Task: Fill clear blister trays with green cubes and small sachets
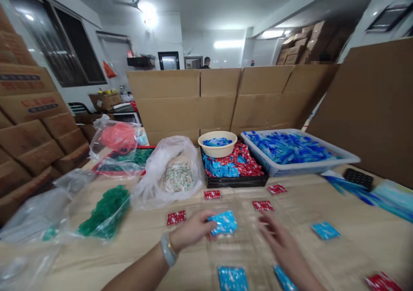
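My left hand (190,231) pinches a small blue packet (223,223) just above a clear plastic blister tray (245,239) lying on the cardboard-covered table. My right hand (284,243) reaches over the same tray with its fingers stretched out flat, holding nothing. Red packets (263,205) and blue packets (232,278) lie scattered on and around the tray. A wristband sits on my left wrist.
Behind the tray stand a black box of red and blue packets (237,164), a beige bowl (217,144), a white basket of blue sticks (297,153), and plastic bags of green (105,211), speckled (177,177) and red (118,138) items. Cardboard walls surround the table.
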Motion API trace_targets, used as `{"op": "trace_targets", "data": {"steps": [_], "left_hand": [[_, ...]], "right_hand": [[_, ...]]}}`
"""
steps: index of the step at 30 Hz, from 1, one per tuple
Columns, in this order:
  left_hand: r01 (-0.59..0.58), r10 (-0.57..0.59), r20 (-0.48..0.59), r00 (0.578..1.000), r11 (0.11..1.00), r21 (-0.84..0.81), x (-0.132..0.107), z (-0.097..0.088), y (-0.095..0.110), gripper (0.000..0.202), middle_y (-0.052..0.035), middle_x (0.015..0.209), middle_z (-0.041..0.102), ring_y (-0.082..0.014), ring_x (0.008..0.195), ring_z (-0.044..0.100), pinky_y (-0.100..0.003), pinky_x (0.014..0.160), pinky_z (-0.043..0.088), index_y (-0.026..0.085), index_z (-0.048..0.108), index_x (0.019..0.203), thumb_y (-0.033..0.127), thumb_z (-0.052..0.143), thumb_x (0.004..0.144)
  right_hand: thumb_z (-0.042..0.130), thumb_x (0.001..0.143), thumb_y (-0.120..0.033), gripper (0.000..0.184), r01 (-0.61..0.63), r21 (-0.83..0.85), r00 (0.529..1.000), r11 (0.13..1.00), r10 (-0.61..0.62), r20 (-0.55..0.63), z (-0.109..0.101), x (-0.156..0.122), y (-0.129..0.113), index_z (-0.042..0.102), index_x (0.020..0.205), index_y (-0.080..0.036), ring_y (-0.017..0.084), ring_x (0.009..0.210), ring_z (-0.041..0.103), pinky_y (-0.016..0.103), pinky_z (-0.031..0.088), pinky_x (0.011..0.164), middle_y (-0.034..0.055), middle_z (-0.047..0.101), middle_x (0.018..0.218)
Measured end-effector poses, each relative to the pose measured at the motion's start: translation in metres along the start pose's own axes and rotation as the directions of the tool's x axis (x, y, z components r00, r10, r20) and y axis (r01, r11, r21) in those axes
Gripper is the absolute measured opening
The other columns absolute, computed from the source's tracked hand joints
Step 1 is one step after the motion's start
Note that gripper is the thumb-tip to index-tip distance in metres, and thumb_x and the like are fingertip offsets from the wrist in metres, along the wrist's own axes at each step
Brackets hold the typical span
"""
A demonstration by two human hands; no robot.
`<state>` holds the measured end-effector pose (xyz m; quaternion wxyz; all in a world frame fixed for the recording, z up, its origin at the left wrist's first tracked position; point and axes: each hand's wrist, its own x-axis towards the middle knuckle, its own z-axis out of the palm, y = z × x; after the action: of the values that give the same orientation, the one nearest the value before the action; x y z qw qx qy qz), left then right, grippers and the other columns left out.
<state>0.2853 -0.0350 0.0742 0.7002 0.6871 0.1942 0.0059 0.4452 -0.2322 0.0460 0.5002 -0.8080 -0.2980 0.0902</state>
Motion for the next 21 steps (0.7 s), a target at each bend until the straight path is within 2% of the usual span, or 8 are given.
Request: {"op": "trace_targets", "data": {"steps": [2, 4, 8, 10, 12, 15, 18, 21], "left_hand": [[-0.089, 0.089, 0.037, 0.995, 0.996, -0.017, 0.008, 0.015, 0.000, 0.026, -0.0003, 0.071, 0.054, -0.0104, 0.058, 0.051, -0.023, 0.054, 0.041, 0.015, 0.054, 0.083, 0.036, 0.056, 0.069], [-0.156, 0.153, -0.061, 0.986, 0.987, -0.040, 0.014, 0.017, 0.001, 0.028, -0.0021, 0.078, 0.056, -0.0123, 0.066, 0.052, -0.023, 0.055, 0.042, 0.016, 0.053, 0.090, 0.035, 0.055, 0.070], [-0.169, 0.147, -0.312, 0.939, 0.985, -0.043, 0.027, -0.003, -0.002, 0.038, -0.0033, 0.079, 0.057, -0.0144, 0.070, 0.053, -0.024, 0.056, 0.041, 0.016, 0.050, 0.099, 0.039, 0.056, 0.068], [-0.165, 0.154, -0.354, 0.922, 0.986, -0.001, 0.033, -0.011, -0.007, 0.036, -0.0008, 0.063, 0.054, -0.0136, 0.059, 0.050, -0.025, 0.053, 0.039, 0.015, 0.055, 0.086, 0.047, 0.051, 0.069], [-0.170, 0.179, -0.383, 0.906, 0.984, 0.057, 0.036, -0.014, -0.011, 0.043, 0.0010, 0.049, 0.047, -0.0133, 0.050, 0.046, -0.026, 0.052, 0.038, 0.015, 0.056, 0.068, 0.055, 0.043, 0.072], [-0.172, 0.219, -0.449, 0.866, 0.975, 0.143, 0.037, -0.020, -0.010, 0.054, -0.0013, 0.048, 0.050, -0.0161, 0.052, 0.049, -0.029, 0.057, 0.040, 0.017, 0.058, 0.059, 0.062, 0.033, 0.072], [-0.134, 0.241, -0.420, 0.875, 0.954, 0.268, 0.050, -0.029, 0.008, 0.048, -0.0028, 0.061, 0.059, -0.0190, 0.063, 0.054, -0.031, 0.064, 0.043, 0.019, 0.063, 0.074, 0.059, 0.035, 0.074], [-0.165, 0.312, -0.263, 0.913, 0.871, 0.462, 0.095, -0.022, 0.044, 0.036, -0.0041, 0.083, 0.063, -0.0191, 0.077, 0.056, -0.030, 0.072, 0.043, 0.020, 0.059, 0.094, 0.047, 0.044, 0.075]], "right_hand": [[0.047, 0.069, -0.046, 0.038, -0.046, 0.144, 0.963, 0.989, 0.006, 0.269, 0.044, 0.010, -0.032, 0.054, 0.095, -0.019, 0.016, 0.054, 0.055, 0.028, 0.046, 0.047, 0.0040, 0.060, 0.072], [0.048, 0.070, -0.043, 0.028, -0.046, 0.225, 0.951, 0.973, -0.027, 0.308, 0.070, 0.026, -0.052, 0.054, 0.080, -0.017, 0.012, 0.048, 0.050, 0.023, 0.041, 0.043, -0.0003, 0.054, 0.060], [0.047, 0.072, -0.037, 0.021, 0.069, 0.237, 0.979, 0.969, -0.112, 0.172, 0.077, 0.080, -0.061, 0.052, 0.074, -0.018, 0.011, 0.049, 0.047, 0.022, 0.039, 0.045, -0.0029, 0.050, 0.057], [0.044, 0.075, -0.035, 0.021, 0.155, 0.146, 0.984, 0.977, -0.167, 0.068, 0.074, 0.117, -0.057, 0.054, 0.077, -0.017, 0.012, 0.055, 0.050, 0.024, 0.042, 0.052, -0.0008, 0.054, 0.064], [0.045, 0.076, -0.034, 0.024, 0.222, -0.017, 0.974, 0.975, -0.221, 0.038, 0.070, 0.155, -0.051, 0.056, 0.087, -0.016, 0.016, 0.070, 0.054, 0.028, 0.044, 0.065, 0.0036, 0.059, 0.078], [0.052, 0.073, -0.036, 0.044, 0.224, -0.361, 0.973, 0.905, -0.231, 0.026, 0.050, 0.210, -0.036, 0.049, 0.111, -0.015, 0.024, 0.098, 0.049, 0.036, 0.038, 0.083, 0.0128, 0.053, 0.108], [0.049, 0.075, -0.038, 0.057, -0.056, -0.630, 0.970, 0.774, -0.107, -0.217, 0.000, 0.258, -0.010, 0.037, 0.124, -0.012, 0.029, 0.109, 0.041, 0.039, 0.033, 0.089, 0.0183, 0.041, 0.122], [0.045, 0.077, -0.035, 0.060, -0.311, -0.675, 0.918, 0.669, 0.026, -0.396, -0.065, 0.297, 0.020, 0.031, 0.125, -0.002, 0.033, 0.107, 0.042, 0.043, 0.034, 0.086, 0.0268, 0.037, 0.121]]}}
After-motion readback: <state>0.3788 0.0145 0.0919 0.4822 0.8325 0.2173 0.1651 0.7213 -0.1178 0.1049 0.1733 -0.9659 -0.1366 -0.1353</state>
